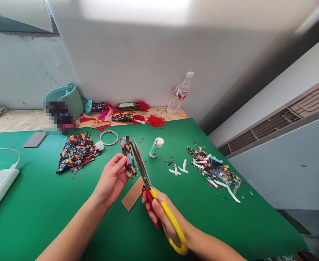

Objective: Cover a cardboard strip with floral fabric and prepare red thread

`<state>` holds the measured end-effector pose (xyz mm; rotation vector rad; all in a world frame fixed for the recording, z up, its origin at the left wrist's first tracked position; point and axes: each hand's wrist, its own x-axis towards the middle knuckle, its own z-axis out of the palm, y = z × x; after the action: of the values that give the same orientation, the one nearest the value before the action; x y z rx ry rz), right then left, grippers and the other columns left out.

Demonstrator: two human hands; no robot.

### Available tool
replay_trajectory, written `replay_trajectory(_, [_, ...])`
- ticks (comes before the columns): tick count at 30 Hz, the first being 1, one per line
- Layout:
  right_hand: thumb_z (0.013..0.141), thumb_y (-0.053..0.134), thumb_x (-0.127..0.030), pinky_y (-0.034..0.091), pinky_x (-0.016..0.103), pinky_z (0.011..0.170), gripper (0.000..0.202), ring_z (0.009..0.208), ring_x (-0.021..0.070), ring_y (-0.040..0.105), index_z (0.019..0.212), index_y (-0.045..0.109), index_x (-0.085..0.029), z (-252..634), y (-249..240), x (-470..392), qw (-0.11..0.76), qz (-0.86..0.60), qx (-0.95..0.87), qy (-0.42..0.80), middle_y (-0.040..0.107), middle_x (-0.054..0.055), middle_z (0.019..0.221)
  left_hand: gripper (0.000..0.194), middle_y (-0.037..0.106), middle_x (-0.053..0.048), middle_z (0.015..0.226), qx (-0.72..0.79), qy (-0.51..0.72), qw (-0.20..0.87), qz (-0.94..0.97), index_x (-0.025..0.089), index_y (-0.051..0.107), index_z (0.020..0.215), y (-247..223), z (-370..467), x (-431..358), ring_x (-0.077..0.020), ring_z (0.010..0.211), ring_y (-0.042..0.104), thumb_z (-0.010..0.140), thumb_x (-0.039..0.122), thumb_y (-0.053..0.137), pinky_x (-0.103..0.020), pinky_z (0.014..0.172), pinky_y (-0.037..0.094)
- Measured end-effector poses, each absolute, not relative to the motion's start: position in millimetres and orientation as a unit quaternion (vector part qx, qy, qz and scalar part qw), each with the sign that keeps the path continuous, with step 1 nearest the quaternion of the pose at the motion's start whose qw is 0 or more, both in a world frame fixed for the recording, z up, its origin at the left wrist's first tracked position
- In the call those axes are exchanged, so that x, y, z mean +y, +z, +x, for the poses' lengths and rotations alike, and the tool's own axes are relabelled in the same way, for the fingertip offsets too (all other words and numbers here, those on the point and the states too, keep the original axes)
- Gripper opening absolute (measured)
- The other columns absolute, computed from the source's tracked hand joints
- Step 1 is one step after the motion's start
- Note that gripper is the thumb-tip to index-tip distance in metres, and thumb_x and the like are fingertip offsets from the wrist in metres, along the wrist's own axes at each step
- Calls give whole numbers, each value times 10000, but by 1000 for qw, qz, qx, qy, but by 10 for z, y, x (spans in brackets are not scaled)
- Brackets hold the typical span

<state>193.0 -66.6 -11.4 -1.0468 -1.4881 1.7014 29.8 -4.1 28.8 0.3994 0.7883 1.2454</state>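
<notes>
Between the thumb and fingers of my left hand is a strip of black floral fabric, held upright above the table. My right hand grips scissors with one yellow and one red handle. Their blades point up and away, close beside the strip's right edge; whether they touch it I cannot tell. Below the hands lies a brown rectangular card, partly covered by my right hand. A white and green glue stick stands just beyond the scissors.
Fabric and white paper scraps are heaped at the right. A floral drawstring pouch, a metal ring and a white cap lie at the left. Behind stand a water bottle and a teal basket. A power strip occupies the left edge.
</notes>
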Motion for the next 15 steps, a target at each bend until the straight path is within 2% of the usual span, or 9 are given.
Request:
replay_trajectory(7, [811,316,-743,346,190,411,599,475,47,342,973,436,-180,1943,-116,-687,320,-368,-556,673,456,-3,765,314,647,-1,704,433,546,679,231,140,562,685,287,285,-62,-82,610,595,586,283,823,-171,541,519])
replay_trajectory(15, [817,300,-744,300,177,373,568,404,47,274,861,414,-190,1901,-82,-721,322,-408,-519,678,336,-83,557,298,615,2,607,476,520,653,277,127,598,620,304,264,-73,-76,509,568,548,295,833,-158,454,505])
